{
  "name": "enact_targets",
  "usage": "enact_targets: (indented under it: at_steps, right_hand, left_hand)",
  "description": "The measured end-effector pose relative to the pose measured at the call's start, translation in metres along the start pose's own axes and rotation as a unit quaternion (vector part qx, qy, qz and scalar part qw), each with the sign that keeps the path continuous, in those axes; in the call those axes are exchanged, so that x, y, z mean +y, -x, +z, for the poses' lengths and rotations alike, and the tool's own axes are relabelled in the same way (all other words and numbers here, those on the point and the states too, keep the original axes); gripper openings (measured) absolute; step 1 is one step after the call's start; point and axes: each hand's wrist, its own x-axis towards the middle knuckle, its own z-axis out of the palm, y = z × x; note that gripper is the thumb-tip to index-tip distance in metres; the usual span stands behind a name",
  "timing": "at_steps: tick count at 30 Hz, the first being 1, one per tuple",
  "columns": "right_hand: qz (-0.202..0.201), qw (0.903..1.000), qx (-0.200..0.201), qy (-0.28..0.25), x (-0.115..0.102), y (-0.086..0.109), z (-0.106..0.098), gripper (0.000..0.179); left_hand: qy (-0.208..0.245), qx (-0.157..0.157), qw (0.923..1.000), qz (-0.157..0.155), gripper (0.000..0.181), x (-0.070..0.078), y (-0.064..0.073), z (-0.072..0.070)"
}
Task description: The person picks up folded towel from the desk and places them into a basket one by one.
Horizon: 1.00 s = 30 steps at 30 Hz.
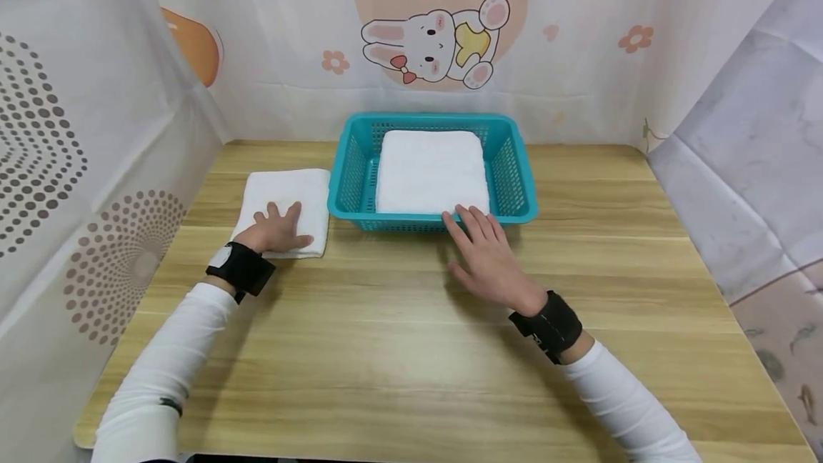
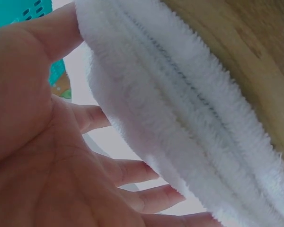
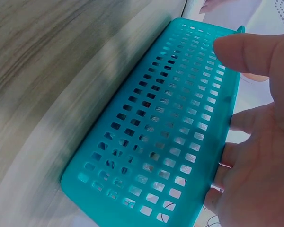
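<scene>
On the left of the table lies a folded white towel, its layered fluffy edge showing in the left wrist view. My left hand rests on top of it with fingers spread. Beside that towel stands a teal plastic basket with perforated walls, holding another folded white towel. My right hand is at the basket's front rim, fingers fairly straight and fingertips over the rim. In the right wrist view, the thumb stands in front of the basket's perforated side.
The wooden table spreads in front of and to the right of the basket. Behind it hangs a printed cloth with a rabbit picture. More cloth screens flank both sides.
</scene>
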Motion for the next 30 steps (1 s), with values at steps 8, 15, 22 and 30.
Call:
enact_targets:
  at_steps: [8,15,22,30]
  right_hand:
    - [0.003,1.0,0.001,0.004,-0.0035,-0.0011,-0.0044,0.081]
    - [0.007,0.9999,0.003,0.008,-0.0055,0.0008,-0.0026,0.081]
    - [0.011,0.9999,-0.002,0.003,-0.007,0.0021,-0.0013,0.082]
    - [0.015,0.9999,-0.001,0.003,-0.0078,0.0006,-0.0011,0.082]
  left_hand:
    - [-0.004,0.008,0.9999,0.008,0.087,-0.0018,0.0019,-0.0021]
    - [-0.008,0.015,0.9997,0.014,0.087,-0.0022,0.0046,0.0007]
    - [-0.018,0.018,0.9996,0.015,0.087,-0.0036,0.0025,0.0046]
    - [-0.016,0.013,0.9997,0.013,0.088,-0.0057,0.0016,0.0052]
